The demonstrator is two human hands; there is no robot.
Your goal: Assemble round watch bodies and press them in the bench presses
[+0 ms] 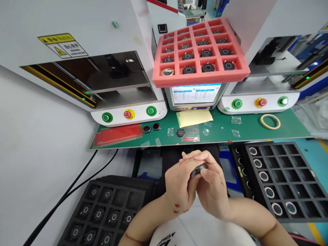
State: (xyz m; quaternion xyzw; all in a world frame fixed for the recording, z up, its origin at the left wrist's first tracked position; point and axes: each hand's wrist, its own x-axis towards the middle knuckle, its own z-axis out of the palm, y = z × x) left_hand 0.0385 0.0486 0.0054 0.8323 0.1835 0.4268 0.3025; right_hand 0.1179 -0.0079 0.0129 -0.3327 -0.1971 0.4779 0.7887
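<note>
My left hand [179, 181] and my right hand [212, 184] meet above my lap, both closed around a small black watch case [197, 170]. Only part of its dark rim shows between the thumbs and fingers; the rest is hidden. Small red marks dot my left wrist. Just beyond my hands, on the green bench [164, 136], lies a round black watch case [180, 132] beside a clear strip with red pieces [191, 139]. Two dark watch cases [151, 127] sit farther left, next to red adhesive sheets [118, 134].
A pink foam tray [201, 80] of watch cases rests over a monitor [196, 94]. Machines with buttons flank it. Black trays stand at lower left [120, 196] and right [299, 171]. A tape roll [270, 121], yellowish paper [194, 118] and plastic scraps lie on the bench.
</note>
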